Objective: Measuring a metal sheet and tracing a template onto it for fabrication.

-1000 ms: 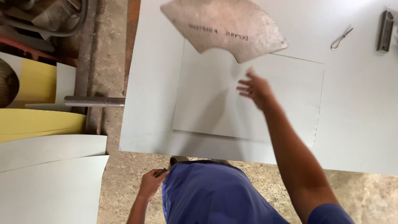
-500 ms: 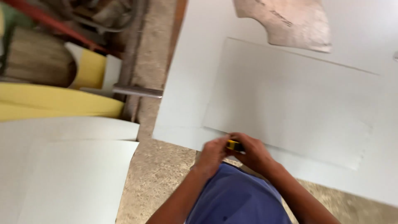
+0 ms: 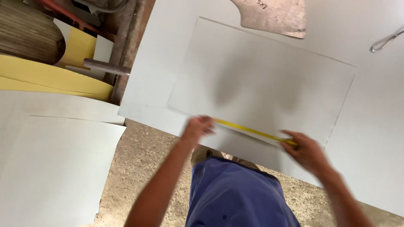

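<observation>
- My left hand (image 3: pixel 198 127) pinches one end of the yellow tape (image 3: pixel 252 131); my right hand (image 3: pixel 309 152) grips the other, stretched along the near edge of the grey sheet (image 3: pixel 269 80).
- I judge it best kept taut, flat and flush with that edge.
- Motion blur hides my fingertips and the tape's markings; the tape's case is out of sight.

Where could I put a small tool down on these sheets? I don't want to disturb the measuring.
The middle of the smaller grey sheet lies bare, between the curved metal template above and the yellow tape below. The big sheet's right part, below the wire hook, is bare too. The near edge is crowded: left hand, right hand, and tape.
</observation>
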